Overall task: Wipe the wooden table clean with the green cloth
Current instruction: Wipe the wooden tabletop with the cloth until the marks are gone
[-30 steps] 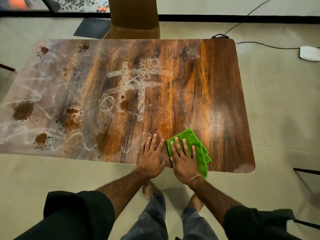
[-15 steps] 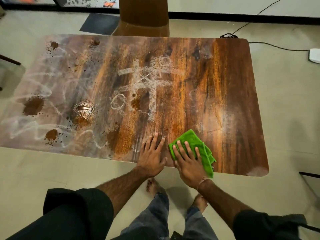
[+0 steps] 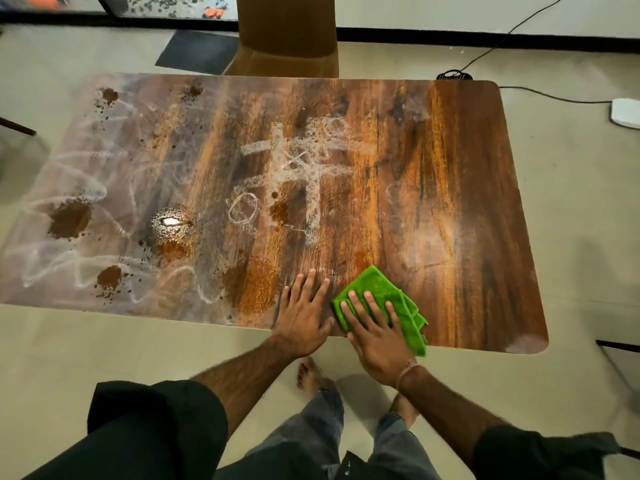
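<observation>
while chalk-streaked and brown-stained, wooden table (image 3: pixel 460 174) on pale floor (image 3: pixel 581 216)

A plain indoor room is showing here, perhaps a home; more cannot be told. Pale floor tiles (image 3: pixel 104 344) are lying all around a wooden desk (image 3: pixel 467 202). Well beyond the left hand (image 3: pixel 304 313), a brown pedestal (image 3: pixel 287 36) is standing beside a dark mat (image 3: pixel 197 51), with a black skirting strip (image 3: pixel 450 35) running behind them. Far to the right of the right hand (image 3: pixel 377 344), a black cable (image 3: pixel 554 97) is trailing across the floor to a white box (image 3: pixel 625 112). Nearer than the hands, the person is standing on bare feet (image 3: pixel 310 375).
</observation>
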